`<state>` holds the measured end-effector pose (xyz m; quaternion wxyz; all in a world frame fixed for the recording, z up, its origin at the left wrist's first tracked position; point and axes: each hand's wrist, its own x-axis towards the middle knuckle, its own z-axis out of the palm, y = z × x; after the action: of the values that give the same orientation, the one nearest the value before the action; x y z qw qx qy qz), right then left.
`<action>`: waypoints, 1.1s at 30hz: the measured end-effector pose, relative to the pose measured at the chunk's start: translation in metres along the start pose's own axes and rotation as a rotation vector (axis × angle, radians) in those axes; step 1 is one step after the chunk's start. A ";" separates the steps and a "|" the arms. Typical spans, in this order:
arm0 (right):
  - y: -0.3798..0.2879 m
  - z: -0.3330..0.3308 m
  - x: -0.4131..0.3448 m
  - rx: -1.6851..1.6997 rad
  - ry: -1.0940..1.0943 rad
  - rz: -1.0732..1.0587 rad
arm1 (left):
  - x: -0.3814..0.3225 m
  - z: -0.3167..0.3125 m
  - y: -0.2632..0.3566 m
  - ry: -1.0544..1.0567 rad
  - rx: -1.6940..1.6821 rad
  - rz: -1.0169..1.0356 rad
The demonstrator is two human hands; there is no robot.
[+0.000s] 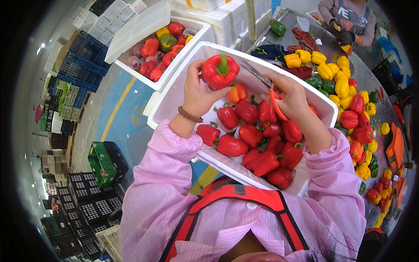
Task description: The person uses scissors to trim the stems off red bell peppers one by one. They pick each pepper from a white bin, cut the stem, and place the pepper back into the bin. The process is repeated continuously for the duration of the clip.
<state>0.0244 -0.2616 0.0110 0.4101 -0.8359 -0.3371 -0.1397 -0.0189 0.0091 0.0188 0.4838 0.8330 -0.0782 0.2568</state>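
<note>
My left hand [198, 95] holds up a red bell pepper [214, 73], its green stem towards the camera. Scissors with orange-red handles [275, 100] are in my right hand [288, 93], their blades spread a little and pointing at the pepper without clearly touching it. Both hands are over a white foam box [176, 88], in which many red bell peppers [251, 135] lie in a heap. An orange-and-yellow pepper [238, 93] rests among them, just below the held one. The right hand hides part of the box's far side.
Another foam box [204, 32] with mixed peppers and a tilted lid [140, 29] stands behind at left. On the metal table [381, 113] at right lie yellow, red and green peppers [342, 88]. A gloved co-worker [348, 23] stands across it. Crates [98, 209] are stacked at lower left.
</note>
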 end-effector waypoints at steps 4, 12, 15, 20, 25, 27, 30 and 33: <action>0.007 0.012 -0.003 0.465 -0.021 0.209 | 0.000 0.002 -0.004 -0.128 -0.124 -0.010; -0.013 0.030 -0.004 0.649 -0.091 0.138 | -0.011 0.023 -0.007 -0.691 -0.811 -0.385; -0.015 0.031 -0.004 0.502 -0.060 0.101 | -0.007 0.021 0.010 -0.704 -0.987 -0.657; -0.015 0.037 -0.002 0.190 0.003 -0.061 | -0.004 0.021 0.003 -0.725 -0.988 -0.688; -0.014 0.042 -0.004 0.265 -0.011 -0.075 | -0.008 0.018 -0.004 -0.716 -0.886 -0.549; -0.004 0.050 -0.007 0.490 0.016 -0.063 | -0.005 0.016 -0.002 -0.694 -0.866 -0.507; 0.003 0.043 -0.009 0.587 0.021 -0.109 | 0.006 -0.015 0.012 -0.573 -1.059 -0.430; 0.011 0.033 -0.010 0.440 0.001 -0.163 | 0.004 -0.079 0.011 -0.096 -1.341 -0.382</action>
<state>0.0237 -0.2452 -0.0213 0.5701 -0.6963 -0.4254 -0.0958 -0.0474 0.0708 0.0604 0.9263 0.3642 -0.0932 0.0262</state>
